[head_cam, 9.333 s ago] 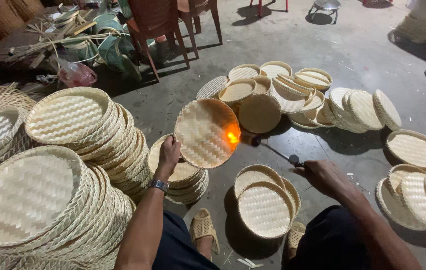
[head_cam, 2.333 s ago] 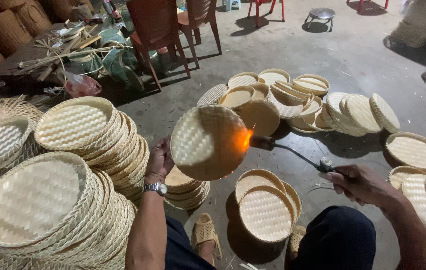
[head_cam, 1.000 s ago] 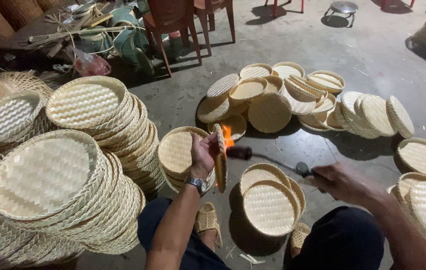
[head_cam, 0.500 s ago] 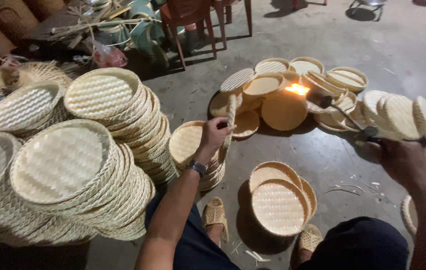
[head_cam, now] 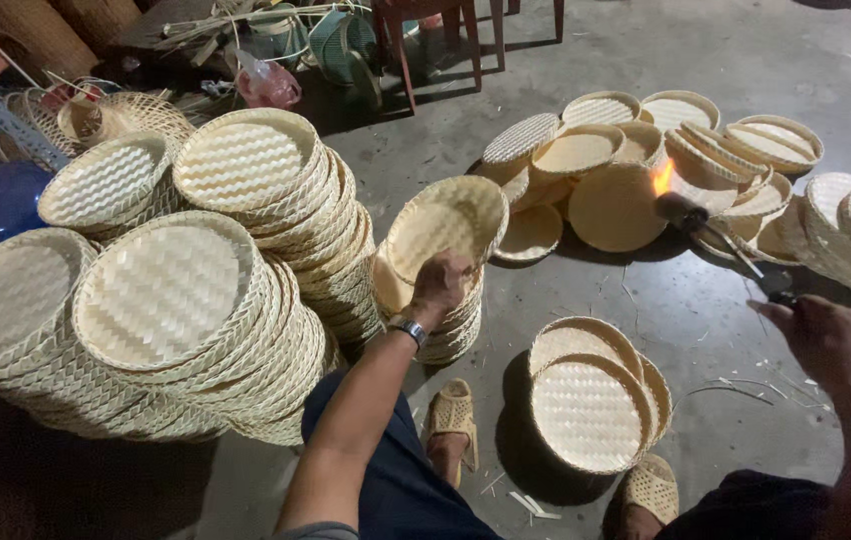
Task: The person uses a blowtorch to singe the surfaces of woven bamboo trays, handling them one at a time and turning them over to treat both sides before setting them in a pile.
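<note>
My left hand (head_cam: pixel 442 281) grips the near rim of a round woven bamboo tray (head_cam: pixel 449 222), which tilts over a short stack of like trays (head_cam: pixel 446 330) in front of me. A watch sits on that wrist. My right hand (head_cam: pixel 831 345) at the right edge is closed on the handle of a gas torch (head_cam: pixel 711 232). The torch's long stem reaches up-left, and a small flame (head_cam: pixel 662 178) burns at its tip over the scattered trays, away from the held tray.
Tall stacks of woven trays (head_cam: pixel 196 290) crowd the left. A small pile of trays (head_cam: pixel 594 400) lies between my sandalled feet (head_cam: pixel 453 418). More trays (head_cam: pixel 646 160) are strewn across the concrete floor ahead and right. A chair and bamboo clutter stand at the back.
My left hand has lowered the tray from upright at the flame onto the stack in front. My right hand has swung the lit torch off to the right.
</note>
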`<state>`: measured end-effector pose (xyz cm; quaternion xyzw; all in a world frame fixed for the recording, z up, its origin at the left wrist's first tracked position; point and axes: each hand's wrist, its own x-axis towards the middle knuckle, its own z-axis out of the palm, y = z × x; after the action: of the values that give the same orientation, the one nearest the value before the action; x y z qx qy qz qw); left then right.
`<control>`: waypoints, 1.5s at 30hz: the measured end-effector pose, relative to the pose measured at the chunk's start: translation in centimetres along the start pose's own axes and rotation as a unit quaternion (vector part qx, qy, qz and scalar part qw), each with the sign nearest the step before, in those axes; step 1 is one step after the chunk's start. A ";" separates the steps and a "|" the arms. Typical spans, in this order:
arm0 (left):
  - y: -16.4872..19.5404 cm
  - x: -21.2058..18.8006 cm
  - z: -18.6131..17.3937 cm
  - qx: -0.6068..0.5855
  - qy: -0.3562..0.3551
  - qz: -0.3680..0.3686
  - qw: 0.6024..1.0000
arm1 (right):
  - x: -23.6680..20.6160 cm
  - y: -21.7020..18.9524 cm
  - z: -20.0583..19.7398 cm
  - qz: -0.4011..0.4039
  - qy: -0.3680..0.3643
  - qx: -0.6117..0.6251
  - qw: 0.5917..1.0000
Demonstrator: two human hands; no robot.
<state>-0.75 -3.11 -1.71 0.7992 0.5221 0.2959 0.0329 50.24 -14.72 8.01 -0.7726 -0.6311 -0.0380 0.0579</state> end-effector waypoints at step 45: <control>-3.4 -7.6 -0.8 0.150 -0.128 0.042 0.979 | -1.4 -2.8 2.6 -0.074 -0.041 0.024 0.996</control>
<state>-6.01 -8.28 -5.60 0.8476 0.5179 0.1107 -0.0334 47.22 -15.22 5.38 -0.7233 -0.6888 0.0052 0.0475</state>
